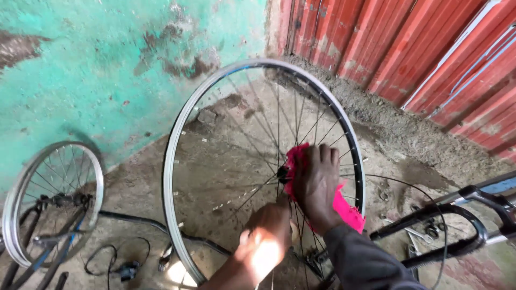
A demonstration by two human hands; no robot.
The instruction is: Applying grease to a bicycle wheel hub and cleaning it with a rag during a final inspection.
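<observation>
Upright silver-rimmed, wire-spoked bicycle wheel [177,134] stands centre on the gritty concrete floor [140,188]; right hand [317,185] presses a frayed pink cloth [344,207] to its hub, left hand [266,239] grips near spokes.

A smaller wheel [51,201] stands left of the big wheel [258,161]; a fork [457,225] lies right.

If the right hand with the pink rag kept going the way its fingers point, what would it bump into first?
The right hand points up across the wheel, so its fingers would probably meet the thin spokes first, then the silver rim. Depth is hard to judge.
</observation>
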